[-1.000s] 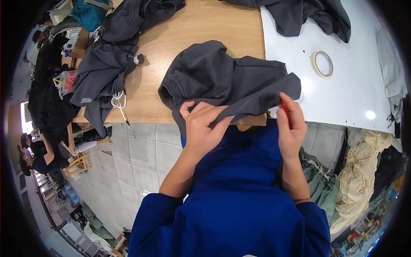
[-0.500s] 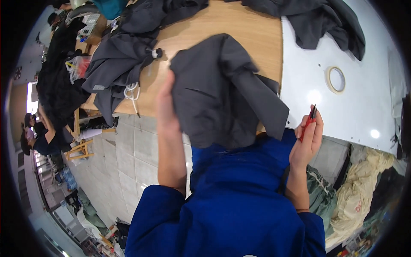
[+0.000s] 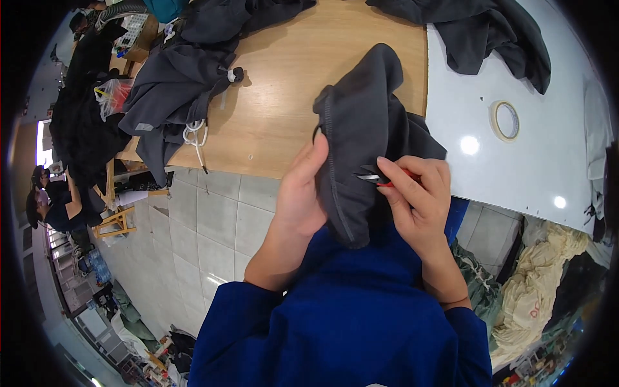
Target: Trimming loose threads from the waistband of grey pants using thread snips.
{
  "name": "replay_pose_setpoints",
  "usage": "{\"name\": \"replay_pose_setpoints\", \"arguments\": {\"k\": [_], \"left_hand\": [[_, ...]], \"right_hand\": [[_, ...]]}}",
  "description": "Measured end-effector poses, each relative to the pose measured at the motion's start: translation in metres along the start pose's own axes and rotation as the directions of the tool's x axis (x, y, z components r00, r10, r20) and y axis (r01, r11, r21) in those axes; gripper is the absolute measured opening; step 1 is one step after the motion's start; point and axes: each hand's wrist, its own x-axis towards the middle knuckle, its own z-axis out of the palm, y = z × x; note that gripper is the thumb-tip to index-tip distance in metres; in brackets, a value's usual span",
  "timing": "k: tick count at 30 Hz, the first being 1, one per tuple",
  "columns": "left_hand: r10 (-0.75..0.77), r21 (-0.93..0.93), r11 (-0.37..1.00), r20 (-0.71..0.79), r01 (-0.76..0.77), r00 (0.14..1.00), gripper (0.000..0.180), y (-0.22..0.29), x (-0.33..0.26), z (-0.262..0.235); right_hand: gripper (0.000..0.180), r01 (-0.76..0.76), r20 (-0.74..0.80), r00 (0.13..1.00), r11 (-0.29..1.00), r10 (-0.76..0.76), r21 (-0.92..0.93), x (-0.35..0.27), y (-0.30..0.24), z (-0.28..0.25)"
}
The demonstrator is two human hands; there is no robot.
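grey garment (image 3: 358, 122), left hand (image 3: 300, 190) gripping its edge, right hand (image 3: 420, 203) pinching snips (image 3: 369, 177) over it

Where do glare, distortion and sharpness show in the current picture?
Head view: two glare spots on the white tabletop; head view: its right edge bows with fisheye distortion; head view: the dark grey garment and red-handled snips look fairly sharp.

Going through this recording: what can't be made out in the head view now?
In the head view:
Left hand: fingers hidden behind the grey garment.
Red-handled snips: handles partly covered by the right hand.
Teal item: upper part cut off by the top edge.
Co-worker at far left: too small to tell what their hands do.
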Motion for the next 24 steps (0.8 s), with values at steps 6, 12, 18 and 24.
{"name": "replay_pose_setpoints", "arguments": {"k": [6,12,18,24], "left_hand": [[-0.044,0.005,0.999,0.031,0.044,0.999,0.046,-0.003,-0.001,0.008],[-0.068,0.011,0.998,0.031,0.068,0.997,0.045,-0.006,-0.001,0.009],[-0.085,0.032,0.996,-0.007,0.085,0.996,0.044,-0.006,-0.002,0.015],[-0.097,0.041,0.994,-0.026,0.098,0.995,0.044,-0.008,-0.002,0.015]], "right_hand": [[0.040,0.059,0.026,0.998,0.990,-0.056,-0.128,-0.001,0.004,-0.008],[0.039,0.085,0.033,0.996,0.984,-0.081,-0.154,-0.001,0.002,-0.012],[0.041,0.102,0.020,0.995,0.977,-0.100,-0.187,0.000,0.004,-0.020],[0.040,0.126,0.023,0.992,0.979,-0.124,-0.163,-0.002,0.005,-0.018]]}}
